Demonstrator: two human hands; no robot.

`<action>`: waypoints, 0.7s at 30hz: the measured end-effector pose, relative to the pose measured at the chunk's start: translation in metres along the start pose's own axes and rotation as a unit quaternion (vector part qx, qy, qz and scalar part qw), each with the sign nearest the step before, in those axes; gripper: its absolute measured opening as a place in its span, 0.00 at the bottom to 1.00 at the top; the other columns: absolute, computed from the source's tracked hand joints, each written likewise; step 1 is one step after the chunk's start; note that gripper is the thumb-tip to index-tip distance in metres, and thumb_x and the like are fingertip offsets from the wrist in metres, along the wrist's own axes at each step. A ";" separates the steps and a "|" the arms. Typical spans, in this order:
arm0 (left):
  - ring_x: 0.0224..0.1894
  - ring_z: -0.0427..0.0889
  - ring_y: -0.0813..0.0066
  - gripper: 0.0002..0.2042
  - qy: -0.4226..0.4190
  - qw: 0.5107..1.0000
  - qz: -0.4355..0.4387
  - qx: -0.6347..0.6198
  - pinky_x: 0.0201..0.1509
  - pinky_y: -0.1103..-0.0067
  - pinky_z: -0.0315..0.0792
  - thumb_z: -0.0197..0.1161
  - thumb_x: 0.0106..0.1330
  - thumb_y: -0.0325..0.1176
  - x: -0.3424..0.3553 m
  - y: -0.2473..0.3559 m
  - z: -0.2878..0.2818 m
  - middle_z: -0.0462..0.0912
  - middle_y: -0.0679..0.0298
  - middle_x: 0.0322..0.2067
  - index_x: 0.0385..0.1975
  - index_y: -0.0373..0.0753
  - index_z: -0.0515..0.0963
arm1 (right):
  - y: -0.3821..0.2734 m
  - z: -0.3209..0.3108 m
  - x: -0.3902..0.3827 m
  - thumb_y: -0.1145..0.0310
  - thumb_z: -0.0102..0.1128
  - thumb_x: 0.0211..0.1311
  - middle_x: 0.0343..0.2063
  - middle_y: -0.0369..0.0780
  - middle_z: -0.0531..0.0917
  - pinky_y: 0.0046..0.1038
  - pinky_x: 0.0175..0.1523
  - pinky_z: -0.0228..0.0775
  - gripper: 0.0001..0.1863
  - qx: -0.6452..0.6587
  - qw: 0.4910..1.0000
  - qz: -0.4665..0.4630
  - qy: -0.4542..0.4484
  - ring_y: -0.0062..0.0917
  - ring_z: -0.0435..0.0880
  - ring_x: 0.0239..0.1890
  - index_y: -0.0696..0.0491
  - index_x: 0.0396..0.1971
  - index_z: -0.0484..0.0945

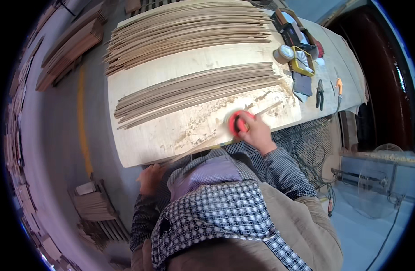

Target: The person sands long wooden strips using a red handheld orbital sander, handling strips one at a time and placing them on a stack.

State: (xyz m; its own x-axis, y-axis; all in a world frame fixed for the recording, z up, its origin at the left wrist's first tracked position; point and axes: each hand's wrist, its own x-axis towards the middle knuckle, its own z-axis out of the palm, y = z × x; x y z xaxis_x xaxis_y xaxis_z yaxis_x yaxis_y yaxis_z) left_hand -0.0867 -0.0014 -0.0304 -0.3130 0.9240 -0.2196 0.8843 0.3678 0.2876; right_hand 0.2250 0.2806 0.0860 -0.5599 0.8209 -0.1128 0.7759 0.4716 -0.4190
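Note:
A thin wooden strip (268, 108) lies slantwise along the near side of the pale tabletop. My right hand (258, 133) is closed on a red round hand-held pad (233, 122) with a dark middle, and it presses the pad on the strip; the underside of the pad is hidden. At the table's near left edge, my left hand (151, 179) has its fingers curled at the strip's other end. Beyond the strip, a bundle of narrow wooden strips (194, 91) lies side by side, and a larger bundle (189, 31) fills the far side.
On the right stand a round tin (284, 53), a yellow tray (303, 62) with white cloth and dark boxes (295, 34). Pliers (320, 95) and an orange-handled tool (339, 86) lie nearby. Brown patches mark the tabletop (144, 147). A fan (380, 178) stands at right; stacked boards (92, 205) stand left.

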 end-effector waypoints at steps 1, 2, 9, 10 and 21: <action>0.24 0.78 0.50 0.15 0.017 1.000 0.010 0.002 0.26 0.59 0.71 0.56 0.60 0.46 0.002 -0.001 0.003 0.79 0.53 0.22 0.22 0.40 0.72 | 0.017 -0.011 0.004 0.61 0.65 0.40 0.40 0.50 0.72 0.38 0.42 0.73 0.33 0.009 0.999 0.049 0.008 0.46 0.78 0.36 0.38 0.54 0.69; 0.24 0.78 0.50 0.15 0.018 1.000 0.012 0.003 0.26 0.59 0.71 0.56 0.60 0.46 0.002 0.000 0.003 0.79 0.53 0.22 0.22 0.40 0.72 | 0.029 -0.022 0.010 0.60 0.66 0.39 0.40 0.51 0.72 0.38 0.43 0.72 0.34 0.022 0.995 0.093 0.014 0.46 0.78 0.37 0.38 0.54 0.69; 0.28 0.79 0.51 0.14 -0.002 0.999 0.013 0.045 0.28 0.60 0.72 0.57 0.59 0.46 0.015 0.013 0.004 0.79 0.53 0.27 0.26 0.40 0.73 | 0.129 -0.035 0.024 0.60 0.66 0.36 0.38 0.52 0.75 0.39 0.45 0.71 0.38 -0.019 0.957 0.245 0.154 0.47 0.77 0.40 0.41 0.56 0.68; 0.29 0.79 0.51 0.15 -0.005 0.999 0.012 0.043 0.29 0.60 0.72 0.56 0.60 0.47 0.015 0.014 0.006 0.79 0.53 0.28 0.27 0.40 0.73 | 0.123 -0.032 0.026 0.59 0.66 0.35 0.38 0.52 0.75 0.39 0.45 0.71 0.39 -0.027 0.960 0.245 0.136 0.48 0.77 0.39 0.40 0.56 0.67; 0.32 0.79 0.54 0.16 -0.104 0.990 -0.016 0.092 0.34 0.61 0.71 0.50 0.63 0.48 0.018 0.028 -0.016 0.80 0.55 0.29 0.32 0.41 0.74 | 0.203 0.046 0.028 0.62 0.55 0.49 0.44 0.54 0.72 0.41 0.52 0.66 0.29 -0.045 0.986 0.085 0.137 0.49 0.74 0.47 0.41 0.56 0.66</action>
State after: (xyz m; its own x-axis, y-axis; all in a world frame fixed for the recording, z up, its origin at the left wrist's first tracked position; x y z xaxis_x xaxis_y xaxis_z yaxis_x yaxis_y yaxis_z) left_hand -0.0736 0.0274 -0.0116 -0.2809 0.8633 -0.4193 0.9288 0.3545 0.1076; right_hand 0.3539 0.3845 -0.0438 -0.3301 0.9407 0.0779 0.8812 0.3367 -0.3318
